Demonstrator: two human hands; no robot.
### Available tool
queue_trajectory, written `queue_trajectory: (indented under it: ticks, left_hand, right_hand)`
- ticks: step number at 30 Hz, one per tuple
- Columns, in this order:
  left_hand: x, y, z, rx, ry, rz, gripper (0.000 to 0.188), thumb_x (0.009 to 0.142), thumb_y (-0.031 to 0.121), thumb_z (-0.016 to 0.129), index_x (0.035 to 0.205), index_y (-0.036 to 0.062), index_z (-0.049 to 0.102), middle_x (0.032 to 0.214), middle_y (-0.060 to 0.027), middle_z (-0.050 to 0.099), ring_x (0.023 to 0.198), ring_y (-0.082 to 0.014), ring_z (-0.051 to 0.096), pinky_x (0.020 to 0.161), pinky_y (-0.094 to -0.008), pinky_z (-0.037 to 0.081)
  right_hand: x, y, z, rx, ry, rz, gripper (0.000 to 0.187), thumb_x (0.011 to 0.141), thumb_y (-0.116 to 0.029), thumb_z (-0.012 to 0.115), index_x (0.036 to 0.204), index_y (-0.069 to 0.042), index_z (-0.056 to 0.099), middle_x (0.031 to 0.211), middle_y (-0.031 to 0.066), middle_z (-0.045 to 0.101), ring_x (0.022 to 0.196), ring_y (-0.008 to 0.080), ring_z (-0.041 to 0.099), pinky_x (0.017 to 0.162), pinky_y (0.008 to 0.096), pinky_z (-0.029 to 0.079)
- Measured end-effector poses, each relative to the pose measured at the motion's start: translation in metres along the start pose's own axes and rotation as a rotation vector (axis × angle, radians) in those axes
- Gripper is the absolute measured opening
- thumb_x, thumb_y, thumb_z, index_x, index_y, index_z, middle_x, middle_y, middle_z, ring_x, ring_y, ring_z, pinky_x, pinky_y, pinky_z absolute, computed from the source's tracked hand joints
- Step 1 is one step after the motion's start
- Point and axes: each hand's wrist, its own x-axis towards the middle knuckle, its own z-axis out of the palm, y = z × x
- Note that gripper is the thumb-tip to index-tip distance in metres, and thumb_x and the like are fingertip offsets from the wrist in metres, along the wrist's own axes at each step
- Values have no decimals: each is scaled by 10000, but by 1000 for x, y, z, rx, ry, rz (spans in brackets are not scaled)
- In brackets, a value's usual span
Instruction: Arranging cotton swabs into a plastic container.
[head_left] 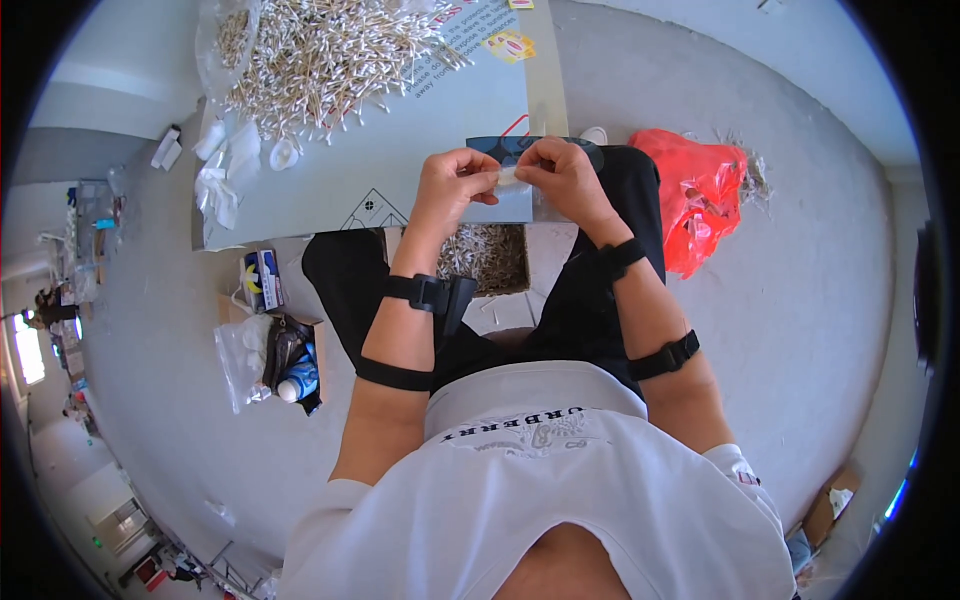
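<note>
Over the table's front edge, my left hand (462, 186) and my right hand (562, 176) meet fingertip to fingertip. Both pinch a small whitish piece (507, 177) between thumb and fingers; its exact kind is too small to make out. A dark blue flat sheet (483, 150) lies on the tabletop just behind my fingers. Farther back on the left, a large heap of cotton swabs (325, 70) spreads over the grey table (440, 140). Below my hands, between my knees, stands a box of more cotton swabs (485, 258).
White plastic scraps (228, 165) lie on the table's left side. A red plastic bag (690, 195) rests on the floor at right. To the left, a carton (318, 350) holds a blue bottle and dark bag, near a small blue box (262, 280).
</note>
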Motion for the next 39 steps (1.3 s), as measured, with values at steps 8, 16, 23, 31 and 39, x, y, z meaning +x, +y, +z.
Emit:
queue_trajectory:
  ticks: [8,16,23,31,39]
  left_hand:
    - [-6,-5,-7,151,-12,133,85,830,-15,649,903,-57,660,755,-76,640,673,-138,634,621,-286,569]
    - [-2,-4,-3,411,70,186,54,831,24,649,796,-11,627,639,-15,581,549,-67,514,484,-218,411]
    - [7,-5,-7,545,45,191,79,786,48,658,766,-19,620,623,-30,578,555,-91,510,515,-250,414]
    - [8,-5,-1,547,83,373,92,733,22,686,798,-21,636,678,-72,625,589,-145,564,568,-287,470]
    - [10,0,0,506,-55,213,91,752,-17,700,827,-14,650,727,-7,631,662,-58,555,602,-215,453]
  right_hand:
    - [-9,9,-3,365,7,94,76,769,-13,712,834,14,685,754,3,630,708,69,541,649,235,444]
    - [-3,9,-8,246,48,124,60,757,-20,724,803,8,699,689,-7,628,679,66,542,646,228,446]
    - [2,1,-8,38,38,50,89,720,-41,729,766,6,669,683,45,603,650,125,545,613,273,437]
    - [1,-4,-7,-133,81,-51,124,686,-52,735,768,-1,657,705,86,568,641,181,534,612,300,438]
    - [0,-8,-6,-66,8,128,111,749,-53,724,756,-3,625,713,-22,507,661,50,443,577,237,373]
